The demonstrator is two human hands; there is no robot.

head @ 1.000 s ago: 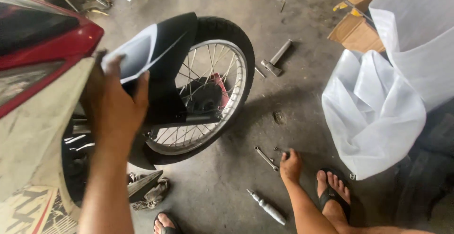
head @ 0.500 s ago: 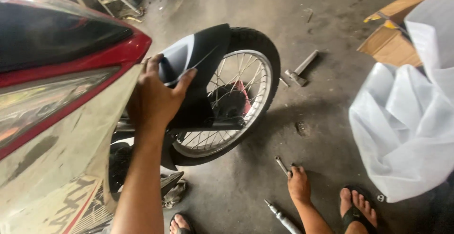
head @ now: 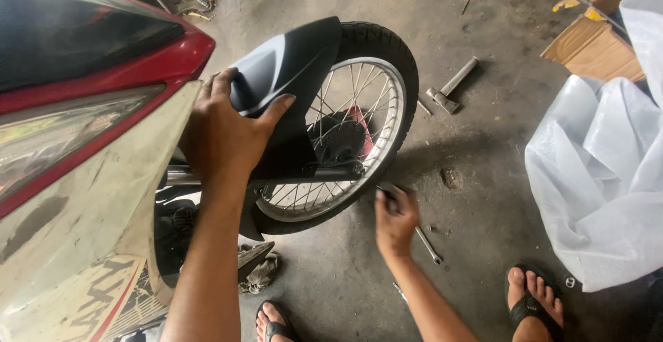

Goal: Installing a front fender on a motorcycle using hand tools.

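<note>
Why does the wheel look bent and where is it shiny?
Head view: the wide lens bulges the front wheel near the centre; daylight glares off the white plastic sheet and the headlight cover; a soft shadow lies beside the tyre; the right hand looks slightly blurred.

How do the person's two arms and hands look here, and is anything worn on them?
Both forearms are bare right to the frame's lower edge: no sleeves, gloves, watch or bracelets show. The left hand has a broad back and short nails, with no ring showing on its fingers. The right hand is seen from its back, also without rings. Black flip-flops are on the feet.
</note>
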